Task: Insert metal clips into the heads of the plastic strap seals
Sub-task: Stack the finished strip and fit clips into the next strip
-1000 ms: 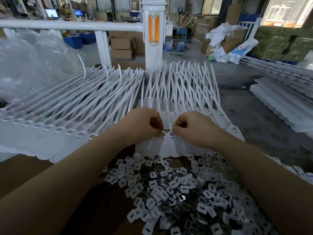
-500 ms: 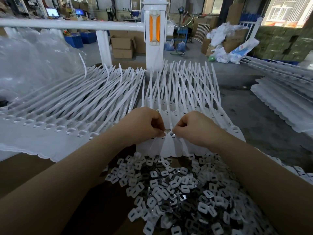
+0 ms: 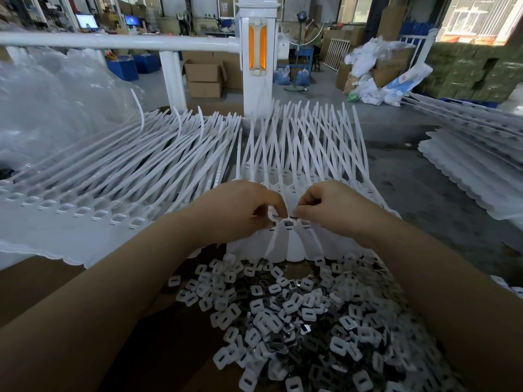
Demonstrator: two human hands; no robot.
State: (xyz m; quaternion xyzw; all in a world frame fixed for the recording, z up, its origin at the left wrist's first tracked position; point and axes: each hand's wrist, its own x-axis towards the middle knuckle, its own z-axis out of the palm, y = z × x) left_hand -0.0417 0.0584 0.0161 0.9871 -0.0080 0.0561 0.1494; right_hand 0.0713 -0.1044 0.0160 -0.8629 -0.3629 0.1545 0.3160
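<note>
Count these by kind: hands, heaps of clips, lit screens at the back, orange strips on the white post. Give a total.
Hands: 2, the left hand and the right hand, both pinching at one seal head
Heaps of clips: 1
Lit screens: 2
Orange strips: 2
Total: 7

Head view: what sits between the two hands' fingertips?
Head view: one white plastic strap seal head, a dark metal clip in its socket, lies between left hand and right hand.

Bright daylight, fisheye-warped, blurred edges
</note>
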